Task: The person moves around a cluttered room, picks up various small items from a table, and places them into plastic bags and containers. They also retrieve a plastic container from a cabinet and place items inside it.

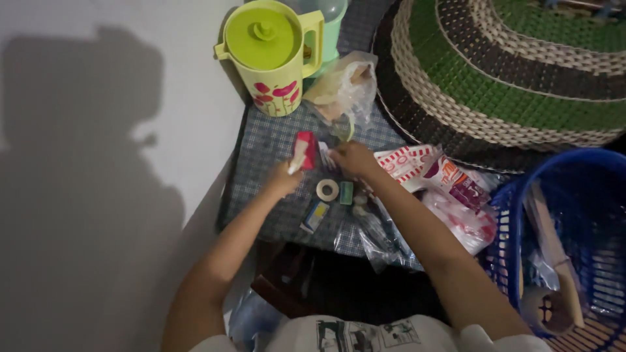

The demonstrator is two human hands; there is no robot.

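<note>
Hands meeting over the checked surface [274, 150]: left hand [285, 177] pinching a small red and white box [304, 151] upright, right hand [352, 158] closing fingers on something small beside it, too blurred for telling what. Possibly risking a slip of the box onto the tape roll [327, 190] just below. Possibly nudging the plastic bag [344, 88] against the yellow jug [270, 55], given the crowding.

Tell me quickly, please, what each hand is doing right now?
Left hand: closed around a small red and white box.
Right hand: closed at the box's end; whether it grips something cannot be told.
</note>
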